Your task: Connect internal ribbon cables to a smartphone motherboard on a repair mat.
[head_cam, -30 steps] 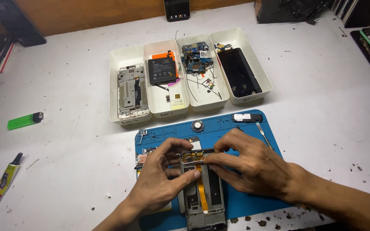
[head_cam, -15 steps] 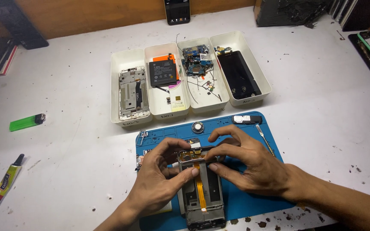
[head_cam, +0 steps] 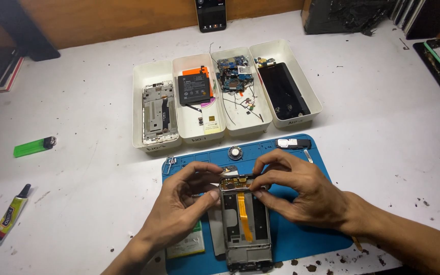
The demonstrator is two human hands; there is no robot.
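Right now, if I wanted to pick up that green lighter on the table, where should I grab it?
Probably grab the green lighter around its long green body, coming straight down from above. It lies flat on the white table with bare space all around, so fingers could pinch its two long sides. Its dark metal end points right, so hold the plastic middle instead. Both hands are busy elsewhere, over at the phone frame.

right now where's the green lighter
In the head view the green lighter lies on the white table at the far left, left of the four white trays and above the glue tube.
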